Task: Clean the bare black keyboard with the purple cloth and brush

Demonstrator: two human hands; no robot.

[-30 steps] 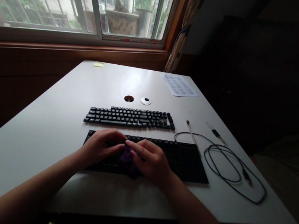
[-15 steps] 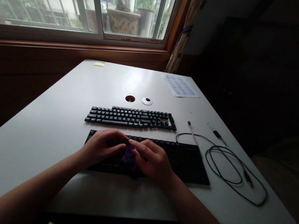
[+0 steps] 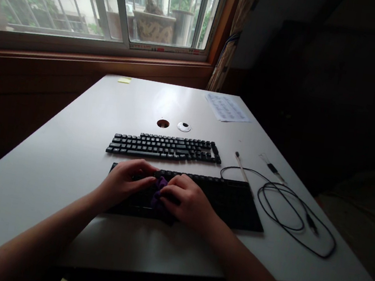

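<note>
Two hands sit on the near keyboard: my left hand lies flat-curled on its left keys, steadying it without gripping anything, and my right hand is closed over a purple cloth, pinching it down against the keys near the middle. I judge the step in hand to be wiping the keys, with the cloth about a third of the way along from the left end. The next move, as I read it, calls for dragging the cloth rightward along the rows with light pressure while the left hand keeps the board from sliding on the table. A second keyboard lies just beyond, parallel and apart from the near one. To the right a black cable loops loosely, running to the near keyboard's far right corner, with a thin stick and a small tool near it. A sheet of paper and a yellow note lie at the far edge. As for containers, I see none; the only opening is the cable hole with its cap lying beside it.
</note>
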